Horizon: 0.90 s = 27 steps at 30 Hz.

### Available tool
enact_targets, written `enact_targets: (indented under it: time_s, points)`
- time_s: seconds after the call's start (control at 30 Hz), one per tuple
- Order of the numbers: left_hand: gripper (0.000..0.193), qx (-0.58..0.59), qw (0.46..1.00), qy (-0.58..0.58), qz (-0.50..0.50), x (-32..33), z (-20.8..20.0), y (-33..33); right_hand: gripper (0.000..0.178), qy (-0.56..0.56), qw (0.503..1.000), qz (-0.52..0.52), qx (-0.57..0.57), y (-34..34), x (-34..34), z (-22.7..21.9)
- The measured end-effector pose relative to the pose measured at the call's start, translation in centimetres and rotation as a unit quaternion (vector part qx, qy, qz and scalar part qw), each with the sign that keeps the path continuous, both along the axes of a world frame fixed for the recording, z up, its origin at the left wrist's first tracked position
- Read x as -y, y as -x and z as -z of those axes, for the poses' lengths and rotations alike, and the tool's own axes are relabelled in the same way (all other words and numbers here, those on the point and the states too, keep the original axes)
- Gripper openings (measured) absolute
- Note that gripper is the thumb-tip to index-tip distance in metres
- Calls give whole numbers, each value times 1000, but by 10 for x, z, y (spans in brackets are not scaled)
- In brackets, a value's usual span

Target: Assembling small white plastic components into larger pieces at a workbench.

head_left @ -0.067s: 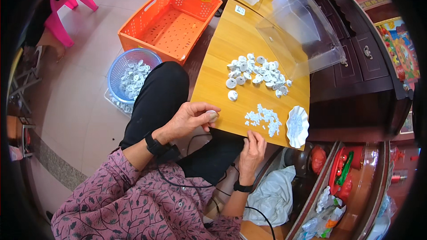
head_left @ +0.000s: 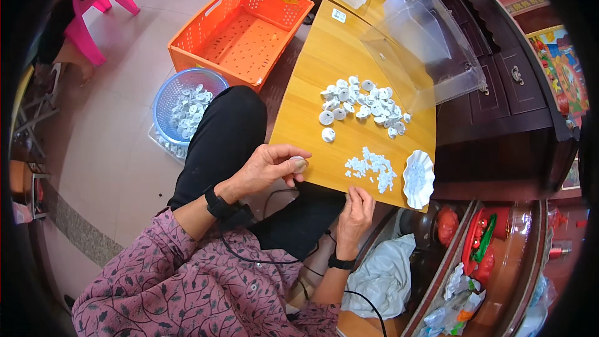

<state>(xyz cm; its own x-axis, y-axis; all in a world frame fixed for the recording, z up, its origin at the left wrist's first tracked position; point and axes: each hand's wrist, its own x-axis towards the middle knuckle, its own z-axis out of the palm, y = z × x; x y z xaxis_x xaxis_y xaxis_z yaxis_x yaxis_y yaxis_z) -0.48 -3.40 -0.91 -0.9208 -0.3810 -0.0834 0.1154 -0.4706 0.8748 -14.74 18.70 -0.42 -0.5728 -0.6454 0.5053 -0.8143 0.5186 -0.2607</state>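
Observation:
My left hand (head_left: 268,166) is closed at the table's near left edge, with a small white round plastic piece (head_left: 300,163) between thumb and fingers. At the near edge of the wooden table (head_left: 306,75), the fingers of my right hand (head_left: 357,212) are pressed together; what they hold, if anything, is too small to make out. Just beyond the right hand lies a scatter of tiny pale plastic bits (head_left: 372,167). Farther back is a loose pile of white round plastic pieces (head_left: 377,109), one of them (head_left: 328,134) lying apart.
A white fluted dish (head_left: 426,196) with tiny bits stands at the table's right edge. Behind it is a clear plastic box (head_left: 458,84) beside a dark cabinet (head_left: 518,97). On the floor at left are an orange crate (head_left: 181,59) and a blue basket (head_left: 163,109) of white pieces.

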Motion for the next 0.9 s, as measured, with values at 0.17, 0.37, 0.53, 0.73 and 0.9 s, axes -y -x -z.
enact_targets:
  time_s: [0.17, 0.37, 0.53, 0.73, 0.9]
  points:
    - [27, -6, 999, -39, 27, -7, 3, -5, 15, 64, 996, 27, 48, -4, 4, 7]
    - [23, 15, 998, -22, 55, -15, 7, -6, 10, 272, 856, 46, 438, -44, 36, -23]
    - [23, 13, 997, 49, 60, -23, 0, 2, 16, 274, 822, -14, 499, -62, 50, -38]
    - [24, -1, 996, 49, 79, -23, 2, 9, 16, 305, 812, -1, 498, -60, 56, -39]
    - [25, -3, 995, 32, 94, -20, 3, 8, 17, 295, 829, 15, 475, -62, 62, -32]
